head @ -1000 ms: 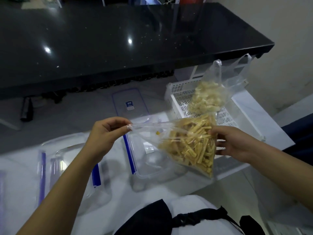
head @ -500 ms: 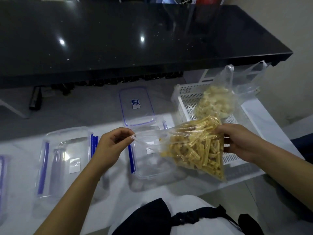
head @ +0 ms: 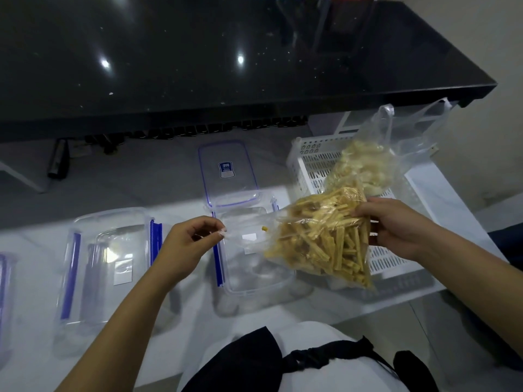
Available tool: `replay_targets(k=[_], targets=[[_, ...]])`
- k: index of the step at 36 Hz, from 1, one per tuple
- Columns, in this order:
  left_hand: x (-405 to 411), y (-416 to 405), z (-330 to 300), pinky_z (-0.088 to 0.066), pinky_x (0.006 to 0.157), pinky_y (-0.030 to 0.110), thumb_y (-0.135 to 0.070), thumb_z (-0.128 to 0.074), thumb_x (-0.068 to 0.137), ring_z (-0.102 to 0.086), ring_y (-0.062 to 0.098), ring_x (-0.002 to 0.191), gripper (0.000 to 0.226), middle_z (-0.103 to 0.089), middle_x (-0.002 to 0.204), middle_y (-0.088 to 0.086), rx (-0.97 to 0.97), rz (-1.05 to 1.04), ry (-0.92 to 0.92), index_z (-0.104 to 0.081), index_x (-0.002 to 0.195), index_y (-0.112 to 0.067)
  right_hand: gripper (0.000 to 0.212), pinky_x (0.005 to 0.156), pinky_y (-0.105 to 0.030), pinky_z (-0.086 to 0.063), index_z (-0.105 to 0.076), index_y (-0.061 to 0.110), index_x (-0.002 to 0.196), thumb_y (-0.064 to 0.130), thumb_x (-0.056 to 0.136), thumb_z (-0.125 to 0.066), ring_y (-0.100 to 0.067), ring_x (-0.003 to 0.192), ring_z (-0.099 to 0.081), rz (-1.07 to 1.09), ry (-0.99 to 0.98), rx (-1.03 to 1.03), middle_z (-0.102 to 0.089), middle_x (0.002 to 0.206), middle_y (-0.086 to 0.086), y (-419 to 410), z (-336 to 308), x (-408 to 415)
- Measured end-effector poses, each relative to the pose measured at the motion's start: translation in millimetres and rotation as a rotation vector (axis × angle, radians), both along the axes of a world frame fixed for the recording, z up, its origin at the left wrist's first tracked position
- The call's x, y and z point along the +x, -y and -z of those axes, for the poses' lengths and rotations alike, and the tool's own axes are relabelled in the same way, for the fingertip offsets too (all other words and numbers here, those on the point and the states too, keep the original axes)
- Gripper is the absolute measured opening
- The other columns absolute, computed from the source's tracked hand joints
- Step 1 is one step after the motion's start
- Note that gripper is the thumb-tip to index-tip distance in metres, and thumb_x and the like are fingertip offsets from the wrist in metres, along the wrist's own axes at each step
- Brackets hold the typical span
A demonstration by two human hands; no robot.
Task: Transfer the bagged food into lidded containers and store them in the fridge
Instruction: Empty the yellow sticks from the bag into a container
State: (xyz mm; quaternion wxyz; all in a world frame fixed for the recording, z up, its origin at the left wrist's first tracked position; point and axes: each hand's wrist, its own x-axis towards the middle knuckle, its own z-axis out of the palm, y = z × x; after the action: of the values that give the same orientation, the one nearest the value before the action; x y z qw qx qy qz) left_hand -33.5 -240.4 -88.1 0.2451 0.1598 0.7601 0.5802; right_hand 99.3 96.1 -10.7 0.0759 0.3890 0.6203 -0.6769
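A clear bag of yellow stick-shaped snacks [head: 322, 239] lies tilted over an open clear container [head: 254, 267] with blue latches. My left hand [head: 192, 239] pinches the bag's open mouth at the left. My right hand [head: 396, 224] grips the bag's full end at the right. One yellow piece [head: 265, 228] sits loose near the bag's mouth. The container's lid [head: 226, 171] lies flat just behind it. A second bag of pale food [head: 365, 165] rests in a white perforated basket [head: 311, 159].
Another clear container with blue latches [head: 110, 258] stands to the left, and part of a further one [head: 4, 292] shows at the left edge. A black glossy tabletop [head: 226, 66] overhangs the far side. The white surface ends at the right past the basket.
The bag has tipped a little more toward the open container, and a loose yellow piece now shows near its mouth. Both hands keep their hold.
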Motion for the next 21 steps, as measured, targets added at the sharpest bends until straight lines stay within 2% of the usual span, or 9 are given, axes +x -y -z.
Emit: replay_targets(k=[4,8,10,14,18,21], targets=[[0.4,1.0,-4.5,-0.055,0.083,0.021,-0.008,-0.071,0.091,-0.072,0.017,0.093,0.018,-0.077,0.094,0.001,0.101,0.003,0.013,-0.076,0.090,-0.025,0.013,0.071,-0.038,-0.054,-0.070,0.014,0.089,0.003,0.086,-0.063,-0.021,0.071,-0.065,-0.007,0.003,-0.017,-0.070,0.078,-0.006,-0.7,-2.3,-4.6],[-1.7,-0.7,-2.1,-0.056,0.085,0.029,-0.010,-0.071,0.091,-0.071,0.022,0.092,0.018,-0.076,0.093,0.000,0.047,-0.010,-0.002,-0.076,0.088,-0.027,0.013,0.072,-0.039,-0.053,-0.064,0.014,0.081,0.002,0.086,-0.064,-0.022,0.068,-0.064,0.006,0.042,-0.032,-0.068,0.076,-0.007,-0.9,-2.2,-6.6],[-1.8,-1.4,-2.2,-0.057,0.083,0.026,-0.011,-0.071,0.090,-0.072,0.021,0.092,0.018,-0.076,0.094,0.000,0.056,-0.015,0.001,-0.077,0.089,-0.028,0.011,0.073,-0.040,-0.054,-0.064,0.013,0.083,0.002,0.084,-0.065,-0.023,0.068,-0.064,0.012,0.053,-0.046,-0.067,0.076,-0.008,-0.9,-3.0,-7.1],[-1.5,-4.3,-7.9,-0.053,0.075,0.016,-0.009,-0.071,0.089,-0.072,0.011,0.087,0.020,-0.077,0.094,0.001,0.175,-0.029,0.036,-0.078,0.090,-0.028,0.025,0.073,-0.039,-0.054,-0.066,0.011,0.089,0.011,0.065,-0.073,-0.022,0.070,-0.062,-0.014,0.034,-0.097,-0.067,0.079,-0.008,-6.3,-7.2,-6.1],[-0.8,-8.1,-1.6,-0.057,0.080,0.027,-0.011,-0.071,0.091,-0.069,0.022,0.087,0.022,-0.075,0.092,-0.001,0.056,-0.014,0.009,-0.077,0.086,-0.031,0.016,0.072,-0.039,-0.053,-0.066,0.010,0.094,0.003,0.080,-0.067,-0.021,0.071,-0.061,-0.006,0.061,-0.057,-0.065,0.085,-0.008,-6.9,-1.8,-6.7],[0.5,-8.5,0.1,-0.057,0.079,0.023,-0.012,-0.071,0.091,-0.069,0.024,0.090,0.021,-0.075,0.093,-0.001,0.068,0.002,0.024,-0.077,0.087,-0.032,0.019,0.073,-0.039,-0.056,-0.069,0.009,0.097,0.002,0.080,-0.069,-0.022,0.073,-0.064,0.021,0.073,-0.078,-0.068,0.085,-0.009,-9.2,0.2,-6.8]])
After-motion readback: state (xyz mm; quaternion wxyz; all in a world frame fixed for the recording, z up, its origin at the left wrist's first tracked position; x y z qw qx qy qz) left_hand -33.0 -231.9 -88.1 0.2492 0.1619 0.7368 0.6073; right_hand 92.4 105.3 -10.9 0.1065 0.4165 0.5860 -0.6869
